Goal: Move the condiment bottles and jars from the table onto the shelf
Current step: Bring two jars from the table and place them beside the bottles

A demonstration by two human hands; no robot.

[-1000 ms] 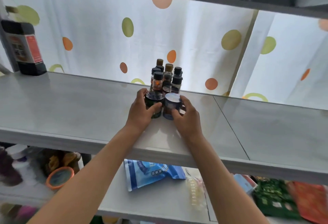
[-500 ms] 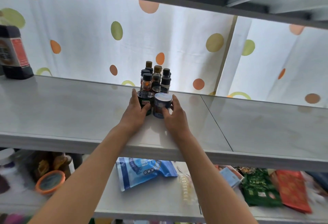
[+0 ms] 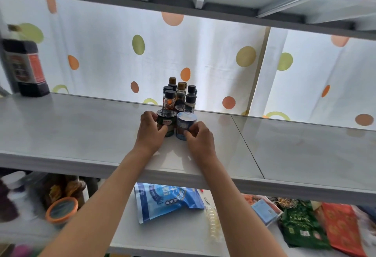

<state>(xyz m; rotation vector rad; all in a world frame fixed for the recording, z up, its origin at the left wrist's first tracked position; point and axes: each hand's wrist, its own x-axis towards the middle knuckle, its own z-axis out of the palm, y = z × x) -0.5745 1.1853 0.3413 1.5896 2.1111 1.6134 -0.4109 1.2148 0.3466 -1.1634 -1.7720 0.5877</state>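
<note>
The shelf (image 3: pixel 85 134) is a smooth, glossy white board, so anything set on it probably slides easily when pushed; its bare surface extends from 9 o'clock to 3 o'clock of the group of containers. The cluster of small bottles (image 3: pixel 179 95) stands upright at the rear of the shelf, at 12 o'clock of both hands and touching the two jars in front; the bottles appear to be glass with dark caps, hence rigid, fragile and liable to topple as a group if knocked.

The dark jar (image 3: pixel 166 121) and the blue jar (image 3: pixel 185 123) stand side by side, touching, at the front of the cluster; both are judged light, stiff and short, therefore stable; the recommended hold is around the side wall below the lid.

The left hand (image 3: pixel 150 134) grasps the dark jar, fingers curled on its 9 o'clock side, thumb across its front; the right hand (image 3: pixel 200 140) pinches the blue jar low on its 5 o'clock side.
</note>
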